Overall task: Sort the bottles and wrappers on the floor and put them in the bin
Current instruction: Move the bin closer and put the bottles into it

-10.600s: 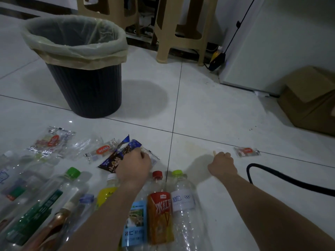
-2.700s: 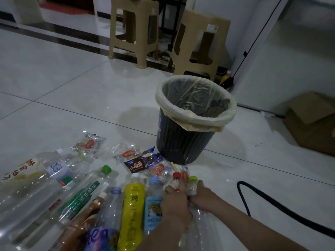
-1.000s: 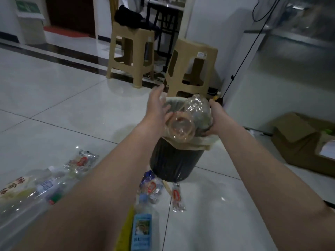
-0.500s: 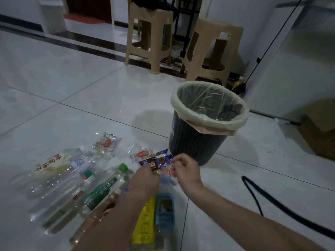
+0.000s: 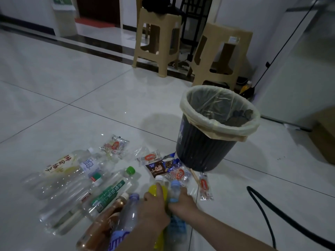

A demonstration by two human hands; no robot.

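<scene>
A black bin with a pale liner stands on the floor. Before it lie several wrappers and a row of plastic bottles. My left hand is closed around the yellow bottle near its neck. My right hand grips the blue-capped bottle beside it. Both bottles still lie on the floor. A small wrapper lies alone to the right, next to a wooden stick.
A black hose curves across the floor at the right. Two beige plastic stools stand behind the bin. A cardboard box sits at the right edge, by a white appliance.
A clear bottle was dropped into the bin a second ago. Both hands then came down to the row of bottles and closed on the yellow and blue-capped ones.
</scene>
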